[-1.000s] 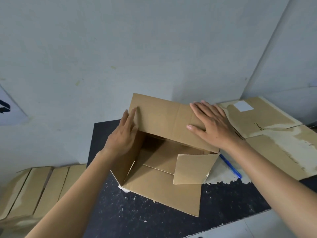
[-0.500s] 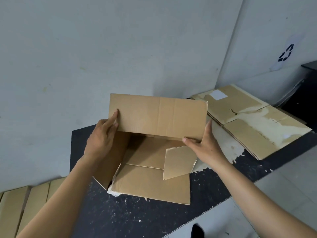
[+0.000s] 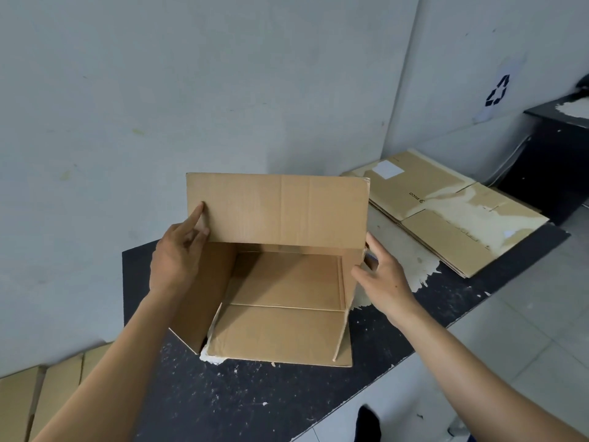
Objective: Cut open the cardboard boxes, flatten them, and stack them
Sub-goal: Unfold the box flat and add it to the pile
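Bearing the box [image 3: 277, 212], a black table [image 3: 255, 406] abuts walls [image 3: 191, 90].

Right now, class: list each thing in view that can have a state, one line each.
Cardboard box: open, unflattened, far flap upright.
Left hand: grips the far flap's left edge.
Right hand: grips the box's right wall.
Flattened boxes: flat, stacked on the table's right end.

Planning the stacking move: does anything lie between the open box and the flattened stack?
Only bare table between open box and flattened stack, plus a small blue sliver by the right hand.
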